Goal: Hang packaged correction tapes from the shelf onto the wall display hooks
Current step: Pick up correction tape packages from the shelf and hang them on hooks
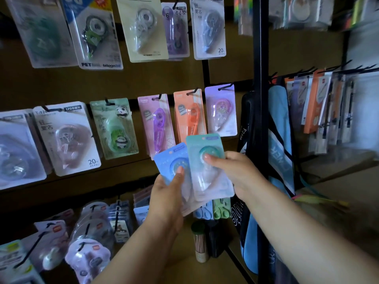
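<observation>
two bare hands meet in front of the wall display, each holding a packaged correction tape. the left hand (166, 198) comes up from the bottom of the frame with the forearm angled toward the right, back of the hand facing the camera; its thumb (180, 171) is pressed flat on the front of the blue pack (174, 158), the other fingers hidden behind the card, so the pack is pinched between thumb and fingers. the right hand (235, 171) reaches in from the lower right, forearm running diagonally up and left, wrist bent slightly; its fingertips (209, 157) lie close together on the round blister of the teal pack (207, 167), with the thumb out of sight beneath. the teal pack overlaps the right edge of the blue one and sits a little higher. both packs are held upright just below the orange pack (189, 115) and the purple pack (154, 124) hanging on the middle row of hooks. a black upright post (259, 99) stands just right of the hands.
</observation>
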`<state>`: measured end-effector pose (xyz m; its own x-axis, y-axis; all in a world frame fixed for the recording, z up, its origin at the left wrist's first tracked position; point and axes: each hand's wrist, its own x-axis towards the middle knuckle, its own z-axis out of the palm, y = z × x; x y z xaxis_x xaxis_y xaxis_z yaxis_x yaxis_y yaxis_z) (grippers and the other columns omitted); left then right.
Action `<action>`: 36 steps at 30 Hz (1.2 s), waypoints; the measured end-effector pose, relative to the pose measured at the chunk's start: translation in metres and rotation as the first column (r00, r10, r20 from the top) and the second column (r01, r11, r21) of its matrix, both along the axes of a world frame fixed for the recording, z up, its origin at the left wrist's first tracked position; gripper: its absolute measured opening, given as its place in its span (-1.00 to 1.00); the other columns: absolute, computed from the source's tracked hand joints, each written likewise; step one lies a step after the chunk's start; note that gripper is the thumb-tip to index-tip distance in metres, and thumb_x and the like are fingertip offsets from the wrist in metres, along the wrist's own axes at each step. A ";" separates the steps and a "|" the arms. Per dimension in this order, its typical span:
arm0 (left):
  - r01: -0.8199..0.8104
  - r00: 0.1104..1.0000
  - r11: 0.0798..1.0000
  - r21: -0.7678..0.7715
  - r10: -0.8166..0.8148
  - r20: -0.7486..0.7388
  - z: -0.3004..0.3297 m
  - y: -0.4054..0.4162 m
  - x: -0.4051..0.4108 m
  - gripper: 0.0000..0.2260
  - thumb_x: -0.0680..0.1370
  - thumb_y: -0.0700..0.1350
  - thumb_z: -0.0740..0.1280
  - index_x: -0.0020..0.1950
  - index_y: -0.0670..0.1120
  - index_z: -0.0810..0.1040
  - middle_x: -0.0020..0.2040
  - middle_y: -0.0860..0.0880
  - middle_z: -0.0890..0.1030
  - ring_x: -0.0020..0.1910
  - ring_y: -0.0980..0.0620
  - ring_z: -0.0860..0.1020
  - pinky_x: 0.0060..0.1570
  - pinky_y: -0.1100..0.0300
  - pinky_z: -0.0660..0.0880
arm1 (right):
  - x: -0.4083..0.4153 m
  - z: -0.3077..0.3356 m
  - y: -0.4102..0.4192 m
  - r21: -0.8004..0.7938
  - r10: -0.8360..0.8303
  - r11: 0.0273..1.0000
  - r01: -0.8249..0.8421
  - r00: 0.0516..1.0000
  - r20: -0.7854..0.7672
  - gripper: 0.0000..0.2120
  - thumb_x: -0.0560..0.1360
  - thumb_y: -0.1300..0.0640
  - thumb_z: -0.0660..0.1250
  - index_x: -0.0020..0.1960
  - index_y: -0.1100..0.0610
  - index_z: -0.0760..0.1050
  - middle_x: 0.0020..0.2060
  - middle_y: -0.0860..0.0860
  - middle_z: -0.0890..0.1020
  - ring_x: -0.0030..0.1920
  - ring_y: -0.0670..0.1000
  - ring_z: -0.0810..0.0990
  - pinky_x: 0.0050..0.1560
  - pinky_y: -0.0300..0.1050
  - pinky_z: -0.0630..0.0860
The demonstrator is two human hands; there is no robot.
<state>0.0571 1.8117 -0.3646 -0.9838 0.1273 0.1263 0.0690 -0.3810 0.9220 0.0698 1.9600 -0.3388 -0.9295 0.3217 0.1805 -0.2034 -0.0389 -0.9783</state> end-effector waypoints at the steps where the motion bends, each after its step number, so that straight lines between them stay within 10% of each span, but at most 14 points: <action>1: -0.024 1.000 1.000 -0.012 0.024 -0.007 0.000 0.000 -0.001 -0.80 0.59 -0.01 0.33 0.14 -0.08 0.56 0.02 -0.13 0.70 -0.13 -0.14 0.67 -0.16 -0.06 0.61 | -0.002 0.004 0.006 -0.001 -0.019 1.000 0.019 0.999 -0.031 -0.81 0.34 0.07 0.54 -0.14 0.16 0.63 -0.15 0.12 0.71 -0.05 0.19 0.67 0.18 0.22 0.52; 7: -0.010 0.999 1.000 -0.004 0.010 -0.031 0.004 -0.003 0.001 -0.83 0.61 -0.07 0.30 0.13 -0.12 0.57 -0.10 -0.07 0.66 -0.35 0.05 0.63 -0.47 0.22 0.54 | -0.016 0.051 0.052 -0.020 -0.249 0.968 0.250 0.945 -0.215 -0.82 0.44 -0.02 0.45 -0.07 0.08 0.60 -0.08 0.08 0.70 0.01 0.17 0.67 0.13 0.20 0.56; 12: 0.014 1.000 1.000 0.007 -0.014 0.006 0.002 0.000 0.000 -0.79 0.59 -0.07 0.33 0.19 -0.12 0.57 0.08 -0.14 0.69 0.00 -0.19 0.67 -0.08 -0.11 0.64 | -0.028 0.088 0.079 0.041 -0.325 0.937 0.346 0.910 -0.256 -0.78 0.44 -0.10 0.42 -0.11 0.05 0.57 -0.10 0.00 0.69 -0.01 0.10 0.66 0.10 0.12 0.58; 20: 0.042 0.999 0.999 0.012 -0.043 0.010 0.001 0.003 0.001 -0.82 0.59 -0.10 0.33 0.16 -0.11 0.59 0.01 -0.10 0.71 -0.08 -0.12 0.68 -0.15 -0.01 0.62 | -0.042 0.095 0.079 0.078 -0.275 0.950 0.303 0.928 -0.251 -0.84 0.49 -0.01 0.40 -0.19 0.05 0.54 -0.26 -0.07 0.62 -0.23 -0.05 0.60 -0.25 -0.21 0.53; 36: 0.069 0.998 0.998 0.010 -0.069 -0.003 -0.001 0.000 0.000 -0.80 0.57 -0.08 0.36 0.16 -0.10 0.59 0.04 -0.11 0.70 -0.02 -0.19 0.67 -0.16 -0.07 0.62 | -0.057 0.055 0.058 0.154 -0.280 0.954 0.256 0.946 0.165 -0.38 0.40 -0.32 0.35 0.22 0.13 0.41 -0.16 0.13 0.60 -0.20 0.09 0.65 -0.21 -0.09 0.61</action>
<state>0.0572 1.8121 -0.3657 -0.9723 0.1938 0.1309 0.0451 -0.3938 0.9181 0.0128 2.0184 -0.2834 -0.8330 0.5485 0.0721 -0.0059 0.1214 -0.9926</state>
